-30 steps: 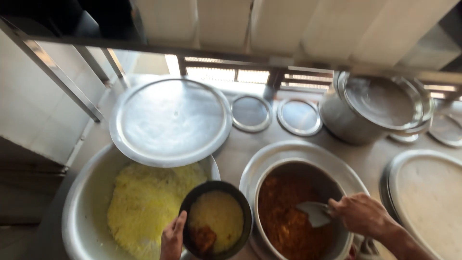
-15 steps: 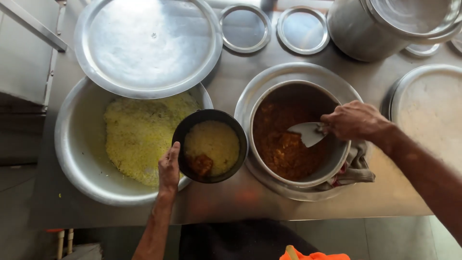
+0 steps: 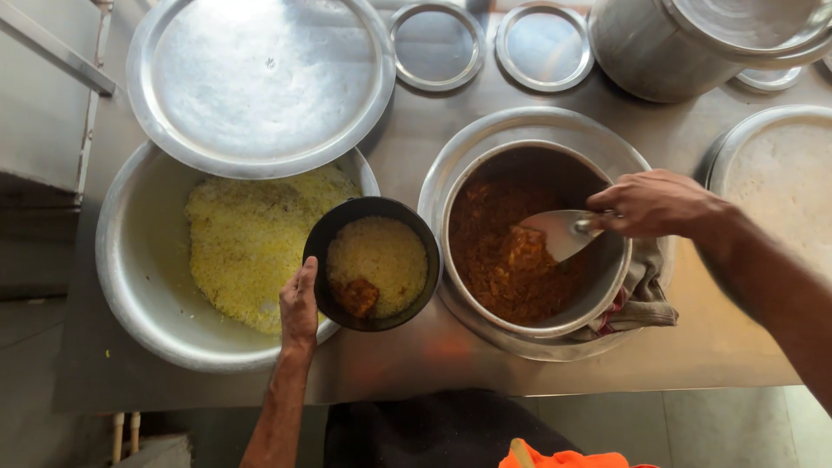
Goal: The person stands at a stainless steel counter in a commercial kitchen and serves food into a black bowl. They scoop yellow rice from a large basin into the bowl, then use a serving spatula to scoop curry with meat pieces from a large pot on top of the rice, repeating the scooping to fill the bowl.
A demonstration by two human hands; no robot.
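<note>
Left hand (image 3: pixel 299 308) fingers clamped on rim of 1 black bowl (image 3: pixel 374 263), held over rice basin (image 3: pixel 130 286) edge. Right hand (image 3: pixel 654 204) fingers closed on 1 ladle (image 3: pixel 559 232) in curry pot (image 3: pixel 520 251). 2 small lids (image 3: pixel 438 43) behind; bare worktop (image 3: pixel 416 355) strip along front edge.

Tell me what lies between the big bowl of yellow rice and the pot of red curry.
In the head view, the black bowl of rice, held by the left hand, sits between the rice bowl and the curry pot.

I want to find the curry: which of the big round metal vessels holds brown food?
The round steel pot under the right hand; the wide steel basin holds yellow rice.
</note>
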